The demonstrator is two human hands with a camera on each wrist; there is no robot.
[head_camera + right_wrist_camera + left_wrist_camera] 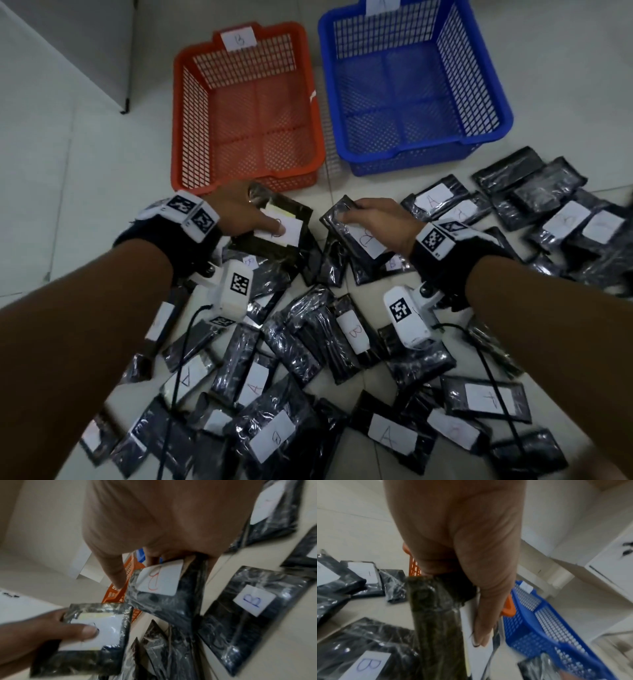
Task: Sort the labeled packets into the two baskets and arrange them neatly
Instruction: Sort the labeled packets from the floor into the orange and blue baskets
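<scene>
The left hand (239, 212) grips a dark shiny plastic packet with a white label (274, 228) – thumb on top. The right hand (380, 222) grips a black plastic packet marked B (359, 236). Both are just in front of the orange plastic basket (246, 113) – the blue plastic basket (411, 85) sits beside it.

Two baskets (246, 178) (dozens of packets (352, 332))

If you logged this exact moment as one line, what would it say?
left hand: grips B packet | right hand: grips B packet | orange basket, blue basket: empty
</scene>
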